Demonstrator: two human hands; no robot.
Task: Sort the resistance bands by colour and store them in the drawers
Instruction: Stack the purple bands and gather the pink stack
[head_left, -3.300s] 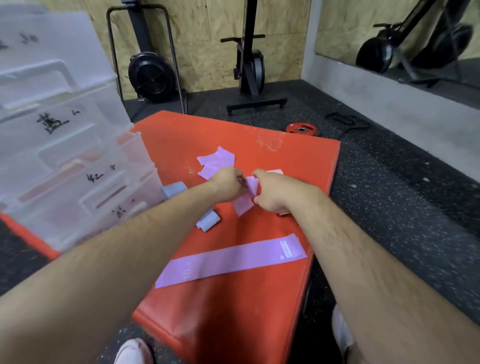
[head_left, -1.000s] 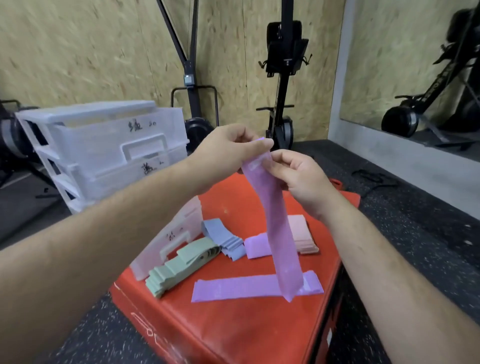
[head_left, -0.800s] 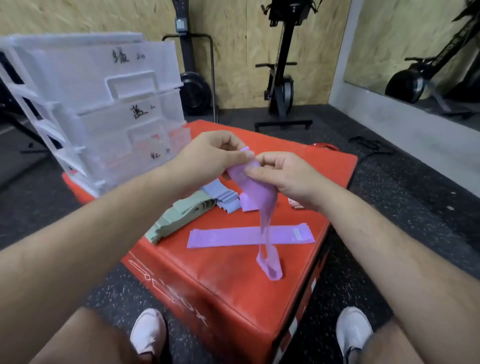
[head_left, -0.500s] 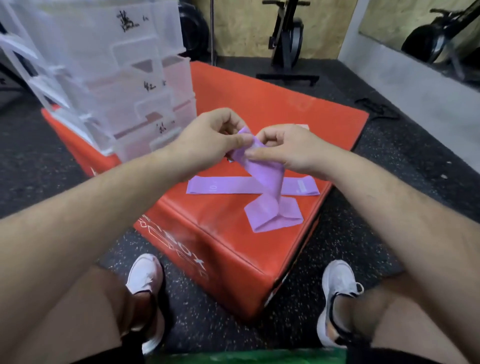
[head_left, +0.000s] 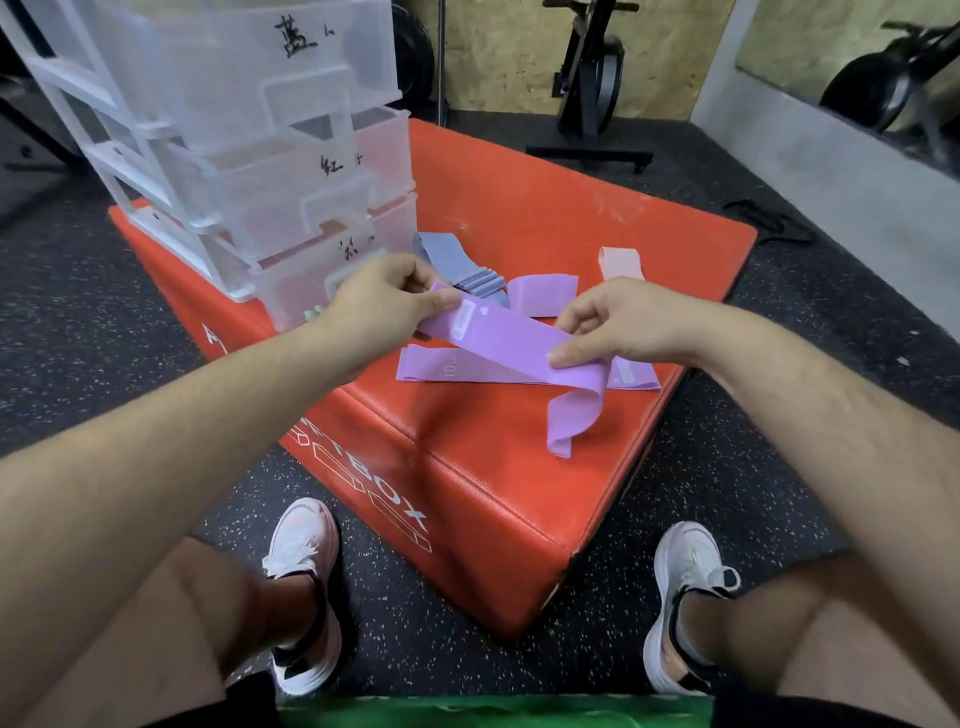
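Head view, looking down on a red box (head_left: 519, 467) that carries everything. By my reading the task is at an early-to-middle stage. The bands lie grouped by colour on the box top, but none that I can see has gone into the drawers (head_left: 291, 156). These stand shut at the far left corner. They are translucent, and each front has a handwritten mark. Whether anything lies inside I cannot tell.

A stack of blue bands (head_left: 462, 265) sits just beside the base of the drawers. A sliver of a green band (head_left: 314, 314) shows at the lowest drawer, mostly hidden by the left wrist. A pink band (head_left: 621, 262) lies farther right.

Purple is the colour in hand. A folded band (head_left: 543, 291) lies behind the hands and a flat band (head_left: 457, 371) is stretched out near the front edge. The held band (head_left: 509, 340) crosses just above the flat one. The left hand (head_left: 379, 306) pinches its left end, fingers (head_left: 441, 300) closed on it. The right hand (head_left: 618, 327) pinches it further along, fingers (head_left: 571, 356) curled over the edge.

Between the hands the held band runs flat, with a pale label near the left end. Past the right hand the free end droops and curls down towards the box top. It looks wide, thin and limp. I judge it is being straightened to join the other purple ones. After that, every colour has yet to go to its drawer.
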